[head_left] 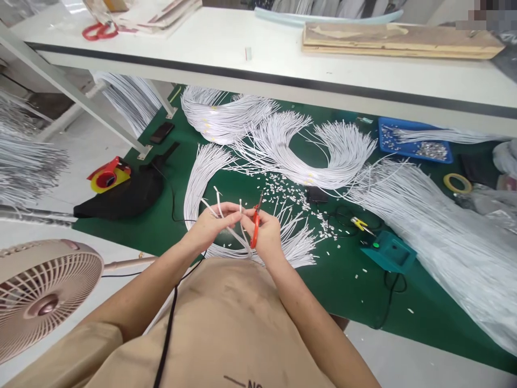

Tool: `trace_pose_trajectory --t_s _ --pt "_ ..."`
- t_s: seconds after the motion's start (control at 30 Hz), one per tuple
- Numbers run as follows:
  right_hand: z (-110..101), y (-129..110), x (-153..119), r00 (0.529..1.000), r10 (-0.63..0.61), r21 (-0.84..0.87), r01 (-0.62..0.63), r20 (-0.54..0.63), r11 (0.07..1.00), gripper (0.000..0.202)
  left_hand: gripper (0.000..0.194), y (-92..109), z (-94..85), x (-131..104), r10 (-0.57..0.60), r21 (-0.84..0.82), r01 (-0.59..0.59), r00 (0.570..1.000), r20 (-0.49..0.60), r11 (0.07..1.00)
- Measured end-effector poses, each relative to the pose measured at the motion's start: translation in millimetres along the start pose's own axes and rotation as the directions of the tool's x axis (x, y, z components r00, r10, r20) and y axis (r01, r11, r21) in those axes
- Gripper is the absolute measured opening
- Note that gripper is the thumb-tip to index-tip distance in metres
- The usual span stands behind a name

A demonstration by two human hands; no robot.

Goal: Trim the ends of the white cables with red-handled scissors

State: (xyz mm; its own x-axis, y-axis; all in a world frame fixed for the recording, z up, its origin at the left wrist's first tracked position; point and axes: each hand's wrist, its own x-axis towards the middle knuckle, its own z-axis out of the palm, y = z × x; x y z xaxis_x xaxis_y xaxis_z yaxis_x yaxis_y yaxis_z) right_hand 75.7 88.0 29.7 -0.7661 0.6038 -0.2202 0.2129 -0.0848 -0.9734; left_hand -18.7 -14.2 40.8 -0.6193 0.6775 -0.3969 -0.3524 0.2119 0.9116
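Note:
My left hand (220, 220) is closed on a few white cables (218, 202), whose cut ends stick up above the fingers. Close against it, my right hand (265, 231) grips small scissors with red handles (255, 229), their blades pointing up and away. The fingertips of both hands meet around one cable. Below and around the hands, a curved bundle of white cables (202, 178) lies on the green mat (335, 285). Small white offcuts (283, 188) are scattered just beyond my hands.
More cable bundles (327, 175) lie behind. At right are a teal device (390, 252), a blue tray (444, 153) and a tape roll (457, 183). A fan (48, 302) stands at left, near a tape dispenser (108, 175). A white shelf (202, 54) spans the back.

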Motion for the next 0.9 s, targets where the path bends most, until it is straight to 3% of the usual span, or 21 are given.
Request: trace_pose_trajectory --t_s 0.1,0.23,0.37,0.43,0.53,0.6,0.67,0.73,0.9 --pt "-8 -8 5 0.997 0.046 0.117 -0.052 0.059 0.992 0.022 0.03 5 4.1 -2 0.031 0.013 -0.031 0.999 -0.011 0.999" --pt "-14 -21 12 0.999 0.041 0.224 -0.042 0.007 0.974 0.025 0.027 10 6.2 -5 0.043 0.009 -0.044 0.998 0.054 0.999" --pt "-12 -31 12 0.988 0.01 0.228 -0.045 0.153 0.973 0.022 0.025 11 7.7 -8 0.033 0.009 -0.034 0.995 0.091 0.999" --pt "-10 -32 11 0.992 -0.015 0.199 -0.01 0.125 0.98 0.021 0.029 12 7.7 -9 0.04 -0.01 -0.04 0.997 0.059 0.999" --pt "-11 -26 9 0.998 -0.063 0.027 0.062 0.025 0.998 0.022 0.034 13 6.0 -9 0.044 -0.013 -0.044 0.999 -0.012 0.999" --pt "-14 -21 8 0.992 -0.123 -0.235 0.121 0.009 0.964 0.022 0.033 14 4.5 -9 0.05 0.008 -0.049 0.997 -0.055 0.999" --pt "-17 -17 6 0.982 -0.181 -0.514 0.179 0.046 0.839 0.02 0.032 15 3.7 -9 0.06 0.027 -0.058 0.995 -0.075 0.998" --pt "-18 -15 4 0.974 -0.202 -0.684 0.218 0.105 0.696 0.02 0.031 15 4.0 -10 0.07 0.04 -0.067 0.994 -0.082 0.997" --pt "-18 -20 2 0.973 -0.169 -0.807 0.224 0.155 0.546 0.028 0.026 15 6.5 -11 0.106 0.066 -0.099 0.989 -0.105 0.993"
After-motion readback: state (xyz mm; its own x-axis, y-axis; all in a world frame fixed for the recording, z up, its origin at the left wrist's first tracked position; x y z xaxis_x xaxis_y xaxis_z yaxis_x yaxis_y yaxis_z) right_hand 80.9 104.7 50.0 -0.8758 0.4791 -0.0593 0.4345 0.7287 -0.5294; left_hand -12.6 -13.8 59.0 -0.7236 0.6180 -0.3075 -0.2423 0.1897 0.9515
